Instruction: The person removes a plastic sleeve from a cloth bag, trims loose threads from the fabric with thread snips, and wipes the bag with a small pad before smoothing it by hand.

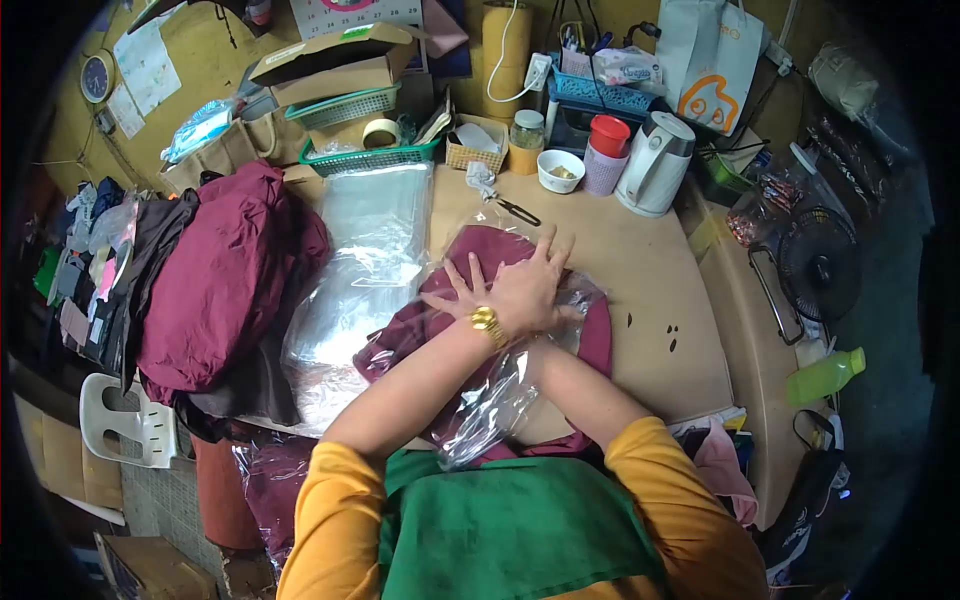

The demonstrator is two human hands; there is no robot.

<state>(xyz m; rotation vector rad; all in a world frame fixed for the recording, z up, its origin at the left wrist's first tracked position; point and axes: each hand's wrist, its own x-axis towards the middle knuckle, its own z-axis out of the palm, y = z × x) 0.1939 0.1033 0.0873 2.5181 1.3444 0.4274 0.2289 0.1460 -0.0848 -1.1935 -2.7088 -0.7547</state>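
My forearms cross over a maroon garment (485, 243) that is partly inside a clear plastic bag (490, 405). My left hand (530, 290), below the gold watch on its wrist, lies flat with fingers spread on the bagged garment. Passing underneath, my right arm reaches to the left, where my right hand (462, 288) also rests flat, its fingers apart and its palm mostly hidden. Loose plastic bunches up between my arms and body. A strip of maroon fabric shows along the right side of the bag and near the table's front edge.
Left of the garment lies a stack of clear plastic bags (375, 230), beside a maroon garment pile (215, 280). Black-handled snips (520, 212) lie behind my hands. A white kettle (655, 165), red-lidded cup (607, 160), bowl (560, 172) and green basket (375, 157) line the back.
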